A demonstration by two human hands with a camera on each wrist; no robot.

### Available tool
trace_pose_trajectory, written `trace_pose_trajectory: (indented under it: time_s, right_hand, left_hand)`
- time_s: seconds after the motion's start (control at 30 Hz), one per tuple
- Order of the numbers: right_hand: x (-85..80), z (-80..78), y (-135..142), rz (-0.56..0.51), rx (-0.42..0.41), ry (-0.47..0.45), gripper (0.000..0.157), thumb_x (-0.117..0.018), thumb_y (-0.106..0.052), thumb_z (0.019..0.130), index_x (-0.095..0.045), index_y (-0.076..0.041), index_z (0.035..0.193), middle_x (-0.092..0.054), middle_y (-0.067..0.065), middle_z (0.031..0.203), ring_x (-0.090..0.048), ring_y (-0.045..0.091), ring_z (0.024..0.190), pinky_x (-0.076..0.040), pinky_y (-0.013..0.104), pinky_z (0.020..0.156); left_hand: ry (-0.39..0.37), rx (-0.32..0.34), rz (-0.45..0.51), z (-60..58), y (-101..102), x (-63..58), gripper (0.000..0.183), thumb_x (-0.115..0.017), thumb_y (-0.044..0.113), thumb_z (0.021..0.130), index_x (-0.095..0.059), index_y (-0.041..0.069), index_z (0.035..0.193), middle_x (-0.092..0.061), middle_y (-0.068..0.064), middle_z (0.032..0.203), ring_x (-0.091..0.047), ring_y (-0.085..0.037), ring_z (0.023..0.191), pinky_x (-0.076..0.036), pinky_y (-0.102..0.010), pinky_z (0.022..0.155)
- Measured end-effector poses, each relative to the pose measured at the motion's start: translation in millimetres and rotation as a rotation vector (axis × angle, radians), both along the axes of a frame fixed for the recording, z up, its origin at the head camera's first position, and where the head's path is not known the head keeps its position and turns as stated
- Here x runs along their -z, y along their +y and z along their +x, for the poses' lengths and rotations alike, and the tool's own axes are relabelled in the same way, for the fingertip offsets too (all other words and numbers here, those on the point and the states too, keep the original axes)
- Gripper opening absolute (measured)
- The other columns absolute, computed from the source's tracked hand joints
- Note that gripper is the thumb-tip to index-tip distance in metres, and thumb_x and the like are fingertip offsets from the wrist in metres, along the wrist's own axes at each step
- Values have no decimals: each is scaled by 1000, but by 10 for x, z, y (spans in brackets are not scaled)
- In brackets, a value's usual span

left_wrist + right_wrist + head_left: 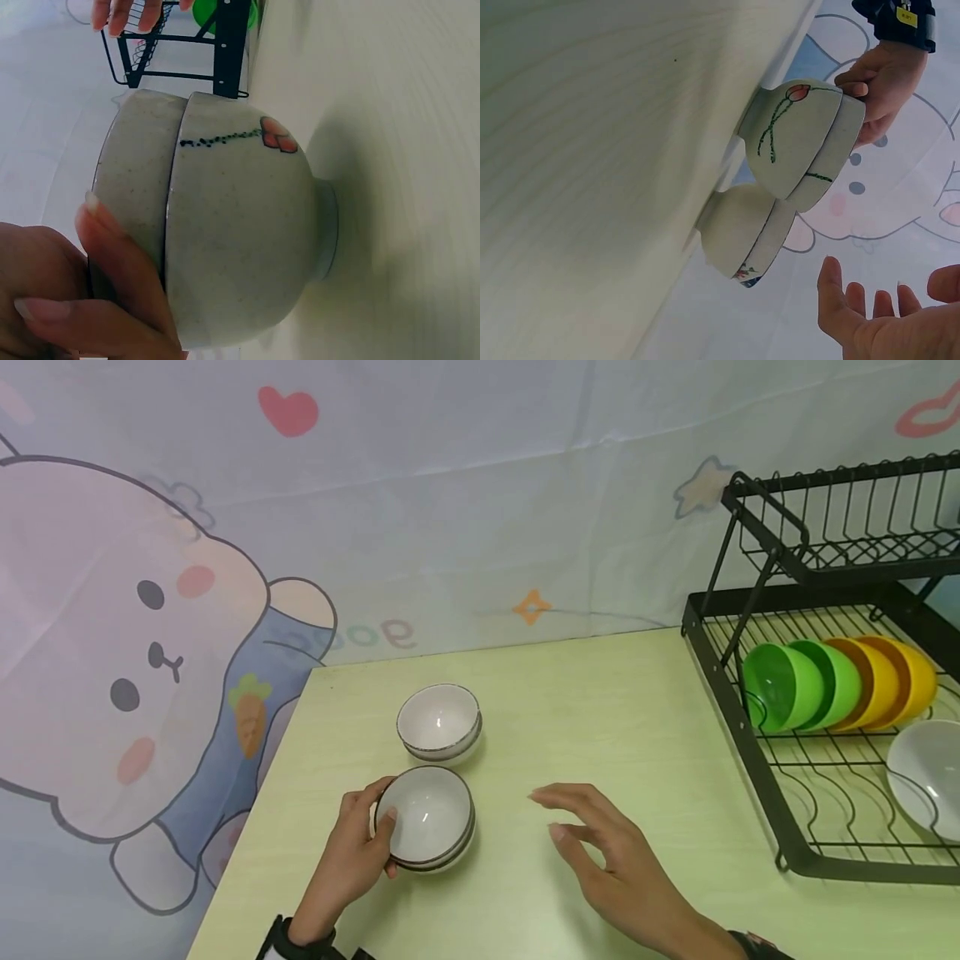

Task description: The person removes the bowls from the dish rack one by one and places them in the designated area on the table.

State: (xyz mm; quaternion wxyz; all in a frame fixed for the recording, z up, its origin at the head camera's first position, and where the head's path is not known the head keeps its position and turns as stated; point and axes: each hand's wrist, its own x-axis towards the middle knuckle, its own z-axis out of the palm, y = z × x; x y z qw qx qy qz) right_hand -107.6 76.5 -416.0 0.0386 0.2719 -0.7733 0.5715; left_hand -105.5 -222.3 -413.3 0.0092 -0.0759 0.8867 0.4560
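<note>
Two white bowls with dark rims are nested near the front of the table; the upper bowl (426, 814) sits in the lower bowl (236, 217), which has a red flower and a green dotted line on its side. My left hand (358, 843) grips the upper bowl at its left edge, thumb over the rim and fingers along the outside. Just behind stands another nested pair of white bowls (438, 720), touched by neither hand. To the right of the front pair, my right hand (618, 864) hovers above the table with fingers apart, holding nothing.
A black two-tier dish rack (720, 735) stands on the right. Upright in its lower tier are green bowls (783, 687), yellow bowls (900, 681) and a white bowl (926, 777). A patterned cloth (487, 510) hangs behind the pale table (600, 693).
</note>
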Motion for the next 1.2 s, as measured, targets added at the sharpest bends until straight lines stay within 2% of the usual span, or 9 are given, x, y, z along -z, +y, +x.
trace_pose_trajectory:
  time_s: [0.17, 0.37, 0.57, 0.67, 1.0, 1.2]
  right_hand:
    - [1, 8, 8, 23, 14, -26, 36, -51, -13, 104, -56, -34, 133, -55, -13, 134, -54, 0, 125, -56, 31, 94]
    - [6, 19, 13, 24, 15, -34, 36, -51, -14, 104, -56, -34, 133, -56, -10, 134, -54, 0, 125, -56, 30, 94]
    - [14, 32, 13, 20, 13, -21, 36, -51, -13, 103, -56, -33, 133, -57, -10, 134, -53, 0, 125, -56, 30, 93]
    - [14, 29, 11, 20, 10, -13, 36, -51, -13, 103, -57, -32, 133, -57, -9, 134, -53, -1, 125, -56, 30, 93]
    - [-22, 5, 36, 30, 23, -15, 35, -51, -13, 103, -57, -32, 133, -56, -11, 134, -52, 0, 126, -56, 30, 94]
    - [-59, -7, 46, 27, 29, -12, 35, -52, -13, 103, -57, -32, 132, -56, -13, 134, -52, 0, 126, -56, 30, 93]
  left_hand:
    - [0, 16, 6, 0, -4, 10, 45, -46, 3, 102, -43, 6, 146, -38, -27, 131, -55, -18, 44, -52, -32, 44]
    - [-11, 19, 8, -3, -5, 25, 46, -43, 0, 101, -43, 6, 147, -39, -25, 130, -55, -18, 45, -50, -29, 43]
    - [-52, 14, 48, 11, -17, 25, 48, -45, 3, 102, -40, 8, 149, -36, -24, 134, -56, -19, 45, -45, -24, 41]
    - [-60, 7, 34, 24, -34, -1, 50, -48, 7, 102, -37, 9, 151, -35, -22, 136, -57, -19, 46, -45, -24, 45]
    - [16, -2, -114, 41, -52, -171, 48, -50, 15, 103, -37, 15, 149, -36, -18, 138, -59, -17, 51, -46, -26, 52]
    - [95, -4, -178, 54, -8, -267, 43, -49, 15, 104, -42, 14, 147, -41, -17, 135, -51, -9, 54, -45, -23, 57]
